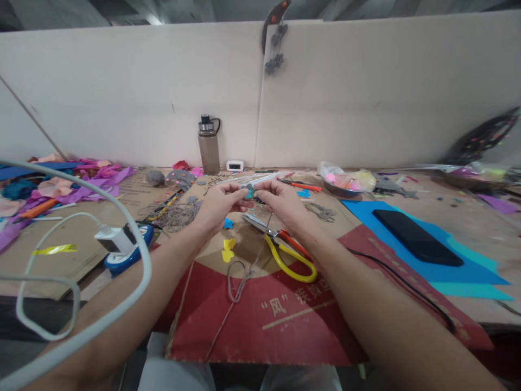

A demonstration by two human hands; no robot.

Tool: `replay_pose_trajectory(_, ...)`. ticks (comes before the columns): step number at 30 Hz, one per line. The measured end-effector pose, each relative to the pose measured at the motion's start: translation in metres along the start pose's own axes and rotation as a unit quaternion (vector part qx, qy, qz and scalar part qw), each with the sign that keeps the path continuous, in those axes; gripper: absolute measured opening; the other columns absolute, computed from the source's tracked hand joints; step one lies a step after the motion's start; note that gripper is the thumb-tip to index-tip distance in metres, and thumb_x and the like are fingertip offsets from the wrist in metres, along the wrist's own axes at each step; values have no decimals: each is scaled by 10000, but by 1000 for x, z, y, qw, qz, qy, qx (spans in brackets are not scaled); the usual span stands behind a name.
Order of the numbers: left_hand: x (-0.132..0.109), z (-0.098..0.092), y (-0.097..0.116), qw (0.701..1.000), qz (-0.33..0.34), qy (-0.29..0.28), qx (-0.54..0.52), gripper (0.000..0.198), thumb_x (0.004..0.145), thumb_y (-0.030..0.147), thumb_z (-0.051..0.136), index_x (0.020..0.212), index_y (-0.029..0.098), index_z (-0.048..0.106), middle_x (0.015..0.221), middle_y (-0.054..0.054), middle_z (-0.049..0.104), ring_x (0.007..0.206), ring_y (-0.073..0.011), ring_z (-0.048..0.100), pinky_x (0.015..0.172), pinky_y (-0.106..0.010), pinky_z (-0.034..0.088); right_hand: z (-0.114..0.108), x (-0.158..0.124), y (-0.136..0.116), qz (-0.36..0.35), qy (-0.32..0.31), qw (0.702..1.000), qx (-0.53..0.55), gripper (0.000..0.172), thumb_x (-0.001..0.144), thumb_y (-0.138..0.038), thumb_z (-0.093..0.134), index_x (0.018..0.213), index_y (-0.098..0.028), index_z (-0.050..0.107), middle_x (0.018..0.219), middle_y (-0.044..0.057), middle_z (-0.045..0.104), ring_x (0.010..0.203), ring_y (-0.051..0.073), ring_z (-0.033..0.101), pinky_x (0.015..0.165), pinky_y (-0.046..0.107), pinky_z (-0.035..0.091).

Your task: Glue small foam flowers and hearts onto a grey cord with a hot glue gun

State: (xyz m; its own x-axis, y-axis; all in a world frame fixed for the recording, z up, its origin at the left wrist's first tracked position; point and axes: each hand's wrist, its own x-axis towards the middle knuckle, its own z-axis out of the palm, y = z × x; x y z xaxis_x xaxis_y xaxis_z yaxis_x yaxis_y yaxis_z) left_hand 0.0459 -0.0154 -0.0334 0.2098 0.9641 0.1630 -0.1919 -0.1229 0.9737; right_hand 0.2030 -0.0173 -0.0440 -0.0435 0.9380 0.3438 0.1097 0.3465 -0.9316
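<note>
My left hand (pixel 226 202) and my right hand (pixel 281 202) meet above the cardboard, each with thumb and fingers pinched. Between the fingertips is a small teal piece (pixel 249 192); its exact shape is too small to tell. Grey yarn (pixel 260 250) hangs from near my right fingers and loops down over the red part of the cardboard (pixel 228 336). Beneath my hands lie scissors with yellow handles (pixel 291 267), blades partly apart. Close by are a yellow paper cutout (pixel 228 251) and a blue cutout (pixel 228 223).
A white cable (pixel 147 266) arcs across the left foreground beside a blue power strip (pixel 129 259). Tangled yarn (pixel 177 215) lies left. A bottle (pixel 209 152) and small clock (pixel 235 166) stand behind. Right are a bowl (pixel 345 190), blue paper (pixel 368 217) and a phone (pixel 417 237).
</note>
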Motion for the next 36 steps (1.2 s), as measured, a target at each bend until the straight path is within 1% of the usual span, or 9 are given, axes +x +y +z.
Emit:
replay_pose_trajectory(2,-1,2,1,1000,2,10,10,269,644,261,789,767,125,592,677,-29,663,610,-136,666,557,-226,503,1,-1,-1,-19,8,1000,-20,230,715,-308,594,895,-165,605,715,-21,555,595,94,438,547,242,345)
replay_pose_trajectory(5,-2,3,3,1000,6,22,22,267,644,246,785,741,125,568,638,-18,644,605,-139,668,556,-227,507,2,-3,-4,-45,14,998,-49,240,703,-287,611,903,-154,596,664,-44,498,590,93,422,565,248,345)
replay_pose_trajectory(8,-2,4,2,999,17,25,32,257,659,240,771,718,128,547,612,-8,630,595,-141,668,553,-228,516,3,-3,-5,-47,19,996,-77,236,681,-268,623,884,-151,597,640,-57,461,579,90,411,562,249,337)
replay_pose_trajectory(13,-2,4,-1,999,21,17,40,221,689,210,737,703,133,531,617,-14,644,576,-137,666,560,-239,536,3,-2,-3,-49,27,994,-97,203,677,-254,614,858,-164,600,617,-60,459,550,89,404,532,249,315)
replay_pose_trajectory(21,-4,6,0,999,23,5,43,226,683,196,735,681,133,518,620,-25,652,592,-150,676,573,-258,550,1,-3,-3,-70,43,989,-125,133,696,-230,571,811,-173,606,583,-55,483,538,94,428,522,248,320)
replay_pose_trajectory(29,-4,7,0,998,34,-12,57,220,684,201,730,689,137,520,623,-30,660,586,-151,672,592,-276,548,1,-4,-3,-73,50,989,-121,96,693,-221,560,771,-179,596,599,-41,520,556,103,449,544,253,336)
replay_pose_trajectory(33,-5,6,1,994,59,-21,90,210,683,209,727,698,143,529,633,-23,667,603,-143,670,603,-264,539,1,-3,-2,-60,43,993,-89,39,672,-214,563,697,-184,561,598,-43,510,563,101,440,546,252,331)
replay_pose_trajectory(36,-5,6,1,988,88,-21,128,205,671,202,732,695,145,537,649,-20,671,624,-137,669,591,-236,519,2,-2,0,-54,45,995,-72,44,657,-216,572,673,-187,543,604,-45,500,567,98,428,541,251,327)
